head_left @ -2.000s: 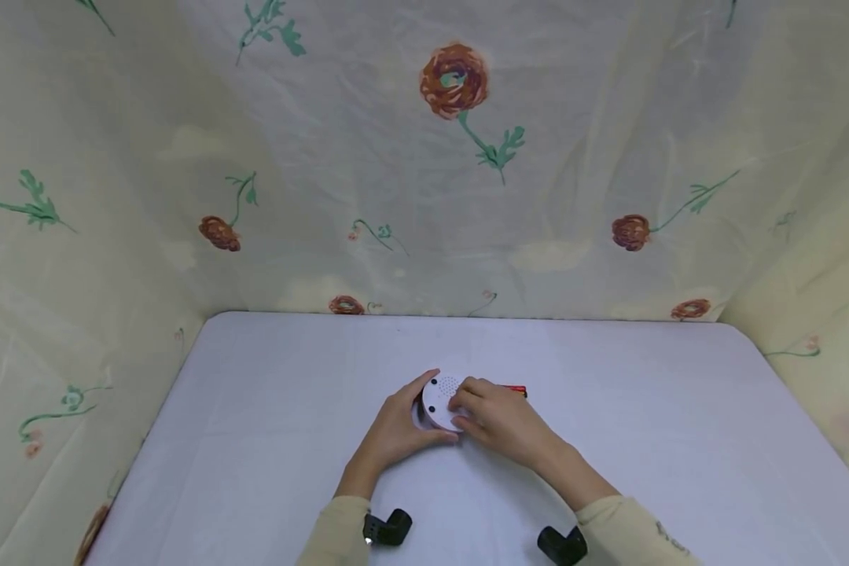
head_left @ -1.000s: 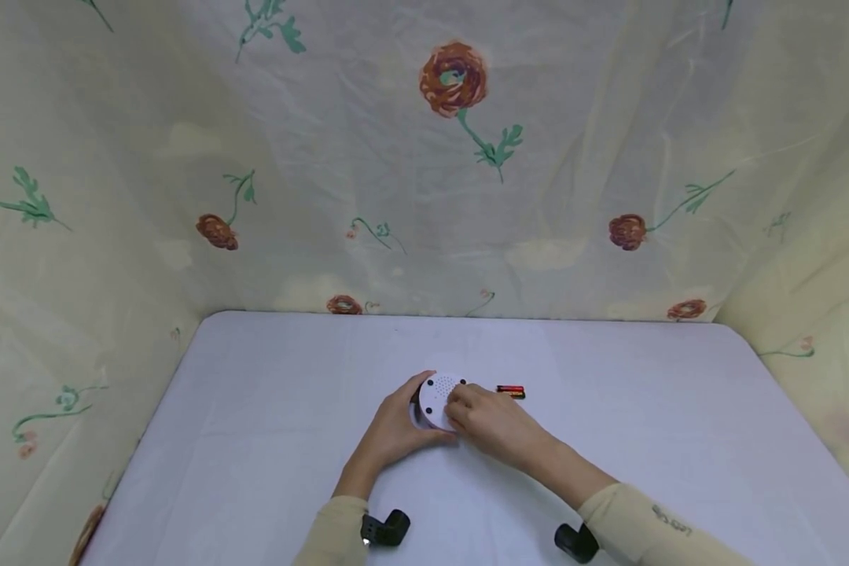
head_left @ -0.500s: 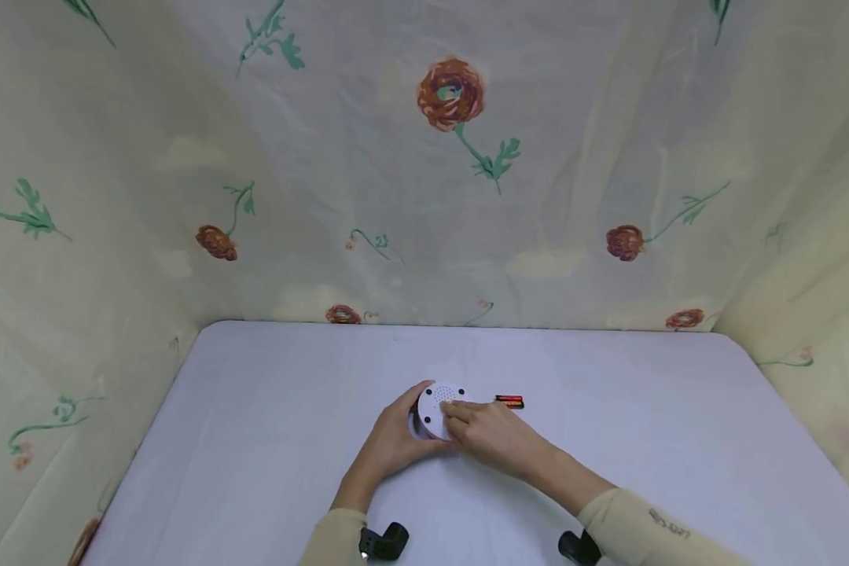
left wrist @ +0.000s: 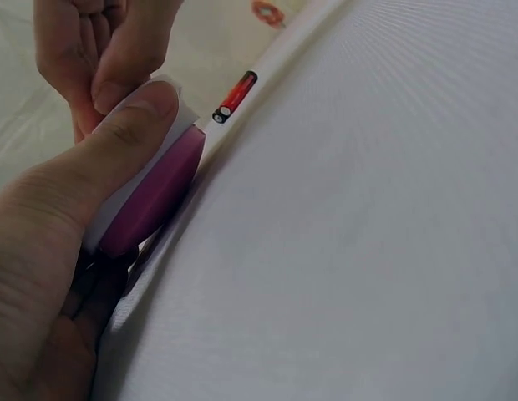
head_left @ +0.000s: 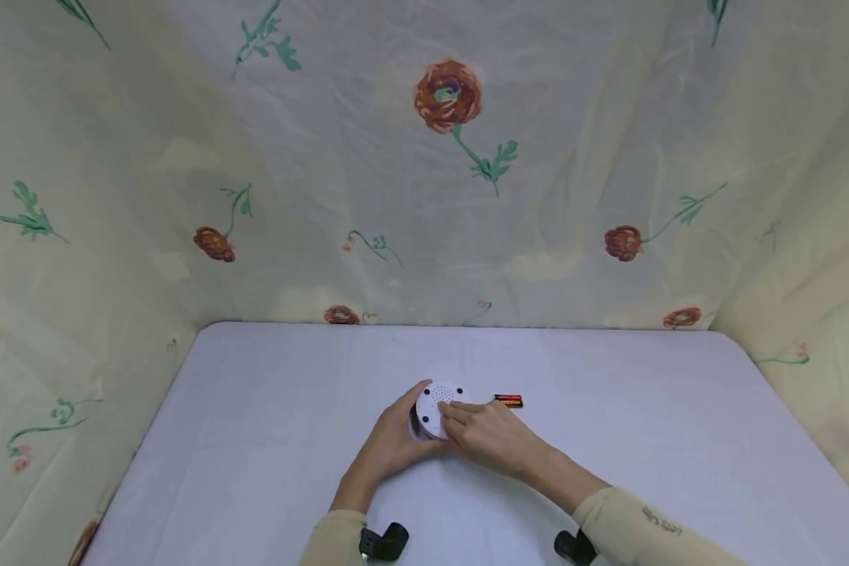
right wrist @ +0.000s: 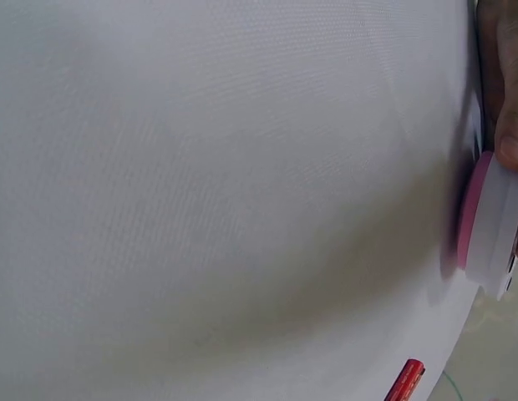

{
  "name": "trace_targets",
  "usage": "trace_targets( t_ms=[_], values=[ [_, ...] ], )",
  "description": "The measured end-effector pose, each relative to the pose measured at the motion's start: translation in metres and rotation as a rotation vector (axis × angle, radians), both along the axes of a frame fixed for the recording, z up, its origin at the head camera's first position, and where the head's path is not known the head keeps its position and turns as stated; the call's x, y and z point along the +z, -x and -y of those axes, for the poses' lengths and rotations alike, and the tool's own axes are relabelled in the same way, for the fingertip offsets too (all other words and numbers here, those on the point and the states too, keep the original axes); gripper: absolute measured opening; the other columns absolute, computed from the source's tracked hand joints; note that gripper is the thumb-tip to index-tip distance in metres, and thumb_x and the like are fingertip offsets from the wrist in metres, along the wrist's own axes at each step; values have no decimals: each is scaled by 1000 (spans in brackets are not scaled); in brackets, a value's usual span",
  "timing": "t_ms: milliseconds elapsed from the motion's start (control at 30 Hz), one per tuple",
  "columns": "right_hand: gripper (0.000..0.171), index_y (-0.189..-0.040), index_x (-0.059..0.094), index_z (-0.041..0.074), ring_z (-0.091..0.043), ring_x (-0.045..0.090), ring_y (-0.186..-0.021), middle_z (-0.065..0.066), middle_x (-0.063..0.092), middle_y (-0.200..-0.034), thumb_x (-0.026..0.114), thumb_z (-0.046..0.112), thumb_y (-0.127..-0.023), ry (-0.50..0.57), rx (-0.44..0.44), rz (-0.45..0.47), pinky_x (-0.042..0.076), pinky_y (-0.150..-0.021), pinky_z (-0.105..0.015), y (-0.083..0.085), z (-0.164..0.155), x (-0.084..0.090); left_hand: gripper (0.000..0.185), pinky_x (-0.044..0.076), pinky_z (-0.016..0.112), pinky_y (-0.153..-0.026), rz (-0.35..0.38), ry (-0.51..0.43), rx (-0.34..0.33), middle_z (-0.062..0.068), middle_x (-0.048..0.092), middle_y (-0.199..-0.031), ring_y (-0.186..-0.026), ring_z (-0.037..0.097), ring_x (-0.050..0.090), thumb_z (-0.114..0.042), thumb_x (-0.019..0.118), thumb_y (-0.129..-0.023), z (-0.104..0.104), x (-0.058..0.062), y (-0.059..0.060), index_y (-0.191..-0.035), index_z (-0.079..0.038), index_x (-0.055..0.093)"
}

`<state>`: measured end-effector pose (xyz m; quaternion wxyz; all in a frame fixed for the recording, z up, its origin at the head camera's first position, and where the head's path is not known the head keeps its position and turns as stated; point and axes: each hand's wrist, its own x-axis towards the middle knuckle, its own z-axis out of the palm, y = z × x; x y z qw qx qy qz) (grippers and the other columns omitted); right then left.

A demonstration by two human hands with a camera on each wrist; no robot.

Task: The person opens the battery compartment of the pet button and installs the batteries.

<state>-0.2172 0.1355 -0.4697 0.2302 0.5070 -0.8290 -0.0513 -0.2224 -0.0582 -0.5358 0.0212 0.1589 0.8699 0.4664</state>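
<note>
Head view: left hand [head_left: 394, 444] curled round the left rim of a round white device [head_left: 439, 407] with a pink band, thumb along the far-left edge, remaining fingers tucked beneath and out of sight. Right hand [head_left: 490, 435] laid over the device's right half, fingers bent, fingertips [head_left: 450, 418] pressed onto the perforated white face. Device tilted up off the white table [head_left: 269, 409], near its middle, a little toward the person.

Left wrist view: thumb [left wrist: 117, 142] flat against the white rim above the pink band [left wrist: 150, 200], lower fingers wrapped under in shadow; right-hand fingers [left wrist: 117, 63] bunched and pinching at the top edge of the device [left wrist: 177, 102]. Narrow grip on both sides, no open spread anywhere.

Right wrist view: only one fingertip [right wrist: 511, 146] on the device's [right wrist: 497, 230] white edge, remainder of that hand cropped, so exact finger spread there impossible to tell.

Just right of the device, apart from it, a red-and-black AA battery [head_left: 509, 401] lying on its side; also visible in both wrist views [left wrist: 234, 98] [right wrist: 403, 380]. Left of the device, broad bare tabletop out to the rounded left edge; right of the battery, likewise wide bare surface to the right edge. Beyond the device, open table up to the floral curtain [head_left: 424, 173] closing off the back and both sides.
</note>
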Motion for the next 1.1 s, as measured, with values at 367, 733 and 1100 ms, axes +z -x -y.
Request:
trace_targets(
  t_ms=[367,733,1100],
  values=[
    [20,-97,71,12,-16,68,-98,-2,70,-112,74,23,-80,155,-7,112,57,-74,-29,-1,-6,-6,101,39,43,-107,-31,14,10,3,45,-146,-133,22,44,-61,76,-65,-2,-3,1,-147,-20,33],
    [12,-87,70,14,-8,62,-89,5,66,-95,76,15,-77,338,-48,279,54,-77,-23,1,-9,-5,103,39,44,-108,-27,34,13,4,45,-145,-133,21,44,-62,77,-63,-2,-2,2,-147,-25,32],
    [10,-84,64,16,-2,53,-82,9,59,-89,70,12,-78,403,-21,272,49,-71,-18,6,-7,-11,103,38,42,-109,-13,16,25,2,43,-147,-135,20,41,-62,77,-63,0,-4,1,-148,-28,29]
  ],
)
